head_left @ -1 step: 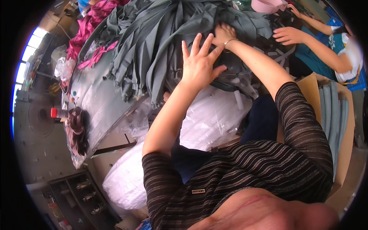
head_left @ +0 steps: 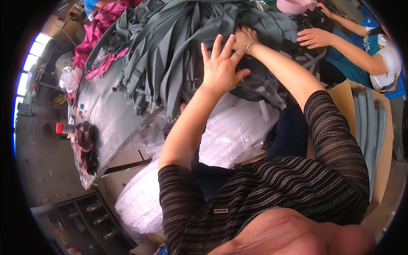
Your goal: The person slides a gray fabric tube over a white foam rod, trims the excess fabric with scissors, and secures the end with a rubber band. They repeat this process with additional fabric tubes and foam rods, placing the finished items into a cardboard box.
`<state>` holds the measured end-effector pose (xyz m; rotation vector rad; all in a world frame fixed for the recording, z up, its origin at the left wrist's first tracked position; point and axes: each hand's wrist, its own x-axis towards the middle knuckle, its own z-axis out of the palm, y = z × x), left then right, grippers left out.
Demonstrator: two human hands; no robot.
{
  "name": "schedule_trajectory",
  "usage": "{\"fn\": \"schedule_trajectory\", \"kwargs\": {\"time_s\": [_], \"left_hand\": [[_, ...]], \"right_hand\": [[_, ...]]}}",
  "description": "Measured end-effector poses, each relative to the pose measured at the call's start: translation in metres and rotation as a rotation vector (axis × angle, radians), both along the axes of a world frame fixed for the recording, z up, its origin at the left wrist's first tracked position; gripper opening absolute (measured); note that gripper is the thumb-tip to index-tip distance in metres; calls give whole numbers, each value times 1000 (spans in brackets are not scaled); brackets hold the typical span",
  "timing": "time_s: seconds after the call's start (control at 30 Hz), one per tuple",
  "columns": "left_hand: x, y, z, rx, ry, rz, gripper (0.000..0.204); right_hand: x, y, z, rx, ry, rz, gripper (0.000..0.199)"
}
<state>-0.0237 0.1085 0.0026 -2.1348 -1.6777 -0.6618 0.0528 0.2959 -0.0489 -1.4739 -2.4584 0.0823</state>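
A large heap of long grey-green cloth pieces [head_left: 170, 55] covers the far part of the work table, its folds fanning toward me. My left hand [head_left: 219, 68] is spread wide just in front of the heap, palm down, with nothing in it. Whether it touches the cloth beneath I cannot tell. Farther forward and slightly right, my right hand [head_left: 245, 39] lies against the cloth, fingers outstretched. A thin bracelet [head_left: 251, 45] circles that wrist. Small pale rolled pieces [head_left: 264, 110] lie near the table's close edge.
Magenta cloth [head_left: 102, 29] hangs at the far left. A white plastic-wrapped bundle [head_left: 229, 127] sits close before me. On the right stands a carton [head_left: 346, 100] of grey-blue rolls. Another person's hand [head_left: 314, 39] reaches in near a pink basin [head_left: 293, 6].
The view has shifted very slightly, and the other person's nearer hand sits a little farther left. My own hands keep nearly the same pose.
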Motion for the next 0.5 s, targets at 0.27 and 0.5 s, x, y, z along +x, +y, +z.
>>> {"fn": "schedule_trajectory", "kwargs": {"time_s": [0.27,0.5], "left_hand": [[-86,40,-5,-464,156,308,60],[-202,38,-2,-352,370,698,48]], "right_hand": [[53,30,3,170,127,181,88],[51,46,-7,46,174,21,106]]}}
